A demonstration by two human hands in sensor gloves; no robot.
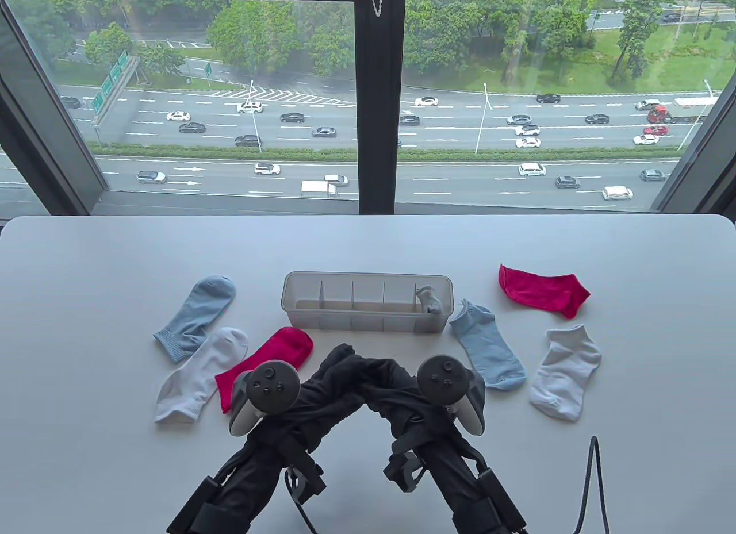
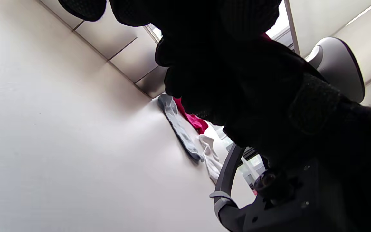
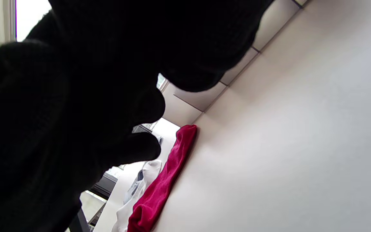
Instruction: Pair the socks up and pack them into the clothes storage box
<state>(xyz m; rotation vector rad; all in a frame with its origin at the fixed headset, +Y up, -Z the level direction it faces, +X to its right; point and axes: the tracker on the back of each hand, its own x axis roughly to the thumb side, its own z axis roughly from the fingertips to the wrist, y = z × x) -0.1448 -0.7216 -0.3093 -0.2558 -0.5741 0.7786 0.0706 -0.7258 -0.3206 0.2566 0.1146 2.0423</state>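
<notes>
On the white desk [image 1: 86, 327], going left to right, a blue sock [image 1: 195, 318] of ribbed knit lies slanted, its cuff toward the near left and its toe toward the far right. Just beside it, partly under its cuff end, a white sock [image 1: 198, 376] runs along the same slant with its cuff nearest the viewer. A red sock [image 1: 267, 358] follows, toe toward the box, its cuff end hidden under the left hand [image 1: 313, 393]. Both hands wear black gloves and meet fingertip to fingertip just in front of the box; the left fingers [image 1: 339, 358] are bunched in a dark mass, and whether they pinch anything cannot be told. The right hand [image 1: 397, 393] is the same: its fingers [image 3: 134, 151] look loosely curled, but what they hold, if anything, cannot be told. Behind them the box [image 1: 322, 321], translucent plastic, long and narrow, lies with its long axis left to right, split by thin dividers; a small grey sock bundle [image 1: 430, 299] sits in its rightmost compartment. Right of the box a short blue ankle sock [image 1: 489, 353] points its toe near-right, a red ankle sock [image 1: 543, 289] lies farther back, almost level, and a white ankle sock [image 1: 566, 373] rests nearest the right, its toe toward the viewer.
</notes>
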